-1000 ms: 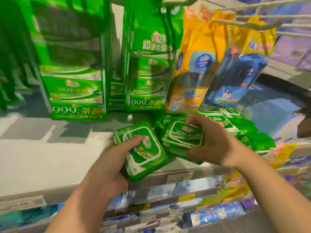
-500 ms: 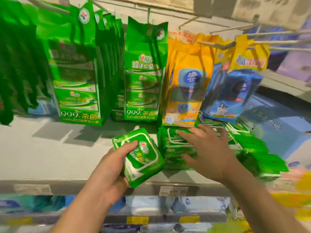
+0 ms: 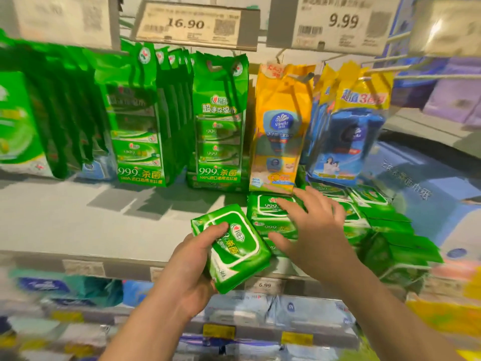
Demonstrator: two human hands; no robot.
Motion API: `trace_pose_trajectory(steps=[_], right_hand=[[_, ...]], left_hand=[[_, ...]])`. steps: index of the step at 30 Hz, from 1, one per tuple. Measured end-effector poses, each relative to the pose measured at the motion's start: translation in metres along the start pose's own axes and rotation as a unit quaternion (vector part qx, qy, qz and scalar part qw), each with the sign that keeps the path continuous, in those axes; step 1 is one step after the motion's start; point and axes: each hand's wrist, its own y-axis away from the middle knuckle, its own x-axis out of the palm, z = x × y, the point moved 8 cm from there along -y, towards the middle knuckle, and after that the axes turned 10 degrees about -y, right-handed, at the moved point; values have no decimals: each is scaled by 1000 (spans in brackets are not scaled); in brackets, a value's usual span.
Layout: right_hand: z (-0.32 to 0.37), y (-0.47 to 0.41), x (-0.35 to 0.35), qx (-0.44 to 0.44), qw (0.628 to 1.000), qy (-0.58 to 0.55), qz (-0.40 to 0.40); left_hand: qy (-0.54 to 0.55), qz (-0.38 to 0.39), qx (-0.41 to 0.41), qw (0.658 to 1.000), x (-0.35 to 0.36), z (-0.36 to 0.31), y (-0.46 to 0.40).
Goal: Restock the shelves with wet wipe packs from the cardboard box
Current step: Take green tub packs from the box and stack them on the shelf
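My left hand (image 3: 187,267) grips a green wet wipe pack (image 3: 234,246) with a white-rimmed lid, held tilted just above the grey shelf (image 3: 104,225) near its front edge. To its right lies a stack of the same green packs (image 3: 273,214) on the shelf. My right hand (image 3: 312,230) is spread over that stack, fingers straight and splayed, touching the top packs. More green packs (image 3: 390,230) spill toward the right. The cardboard box is out of view.
Tall green multi-packs (image 3: 138,142) hang from hooks behind, with yellow (image 3: 278,131) and blue (image 3: 346,131) bags to the right. Price tags (image 3: 195,24) sit above. Lower shelves (image 3: 260,316) hold other packaged goods. Bare grey shelf lies left of the pack.
My right hand let go of the pack it was placing and now lies flat and spread on the stack. The left hand still holds its pack. My view tilted upward.
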Motion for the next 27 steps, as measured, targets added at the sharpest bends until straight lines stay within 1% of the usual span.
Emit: trace_pose_trajectory(steps=[2, 4, 5, 6, 7, 8, 10, 11, 12, 13, 16, 18, 19, 20, 22, 23, 25, 27], right_hand=[[6, 6, -19, -18, 995, -73, -60], [9, 13, -35, -14, 989, -121, -83], [10, 16, -42, -8, 986, -144, -80], [10, 18, -46, 9, 981, -181, -63], [7, 21, -48, 41, 971, -232, -30], [3, 25, -46, 85, 954, -286, 15], [-7, 36, -38, 171, 907, -367, 116], [-11, 41, -36, 194, 887, -389, 154], [-15, 46, -37, 200, 876, -402, 177], [-18, 48, -40, 197, 873, -406, 187], [-29, 54, -53, 183, 877, -402, 190], [-39, 55, -63, 169, 882, -403, 180], [-45, 55, -67, 159, 891, -389, 170], [-52, 55, -72, 148, 910, -352, 158], [-65, 53, -81, 120, 955, -236, 137], [-68, 53, -84, 106, 967, -190, 134], [-73, 50, -87, 84, 977, -143, 136], [-75, 47, -88, 59, 985, -86, 137]], left_hand=[[-2, 7, 13, 1000, 8, 2, 2], [-3, 11, 25, 1000, 18, 5, 2], [0, 14, 30, 999, 23, 8, 1], [6, 19, 35, 999, 30, 10, 0], [12, 26, 41, 999, 37, 13, 0], [19, 34, 47, 998, 46, 15, 0], [33, 45, 66, 996, 62, 18, 0], [40, 48, 80, 995, 70, 20, 0], [45, 54, 92, 993, 78, 22, 1], [48, 65, 101, 992, 87, 24, 2], [38, 95, 115, 988, 108, 32, 2], [16, 92, 130, 987, 111, 34, -3], [-7, 77, 154, 985, 109, 32, -7], [-51, 57, 188, 979, 105, 28, -12], [-167, 42, 251, 953, 105, 21, -17], [-219, 46, 271, 936, 107, 19, -19], [-312, 45, 297, 901, 111, 18, -25], [-385, 29, 320, 865, 113, 16, -29]])
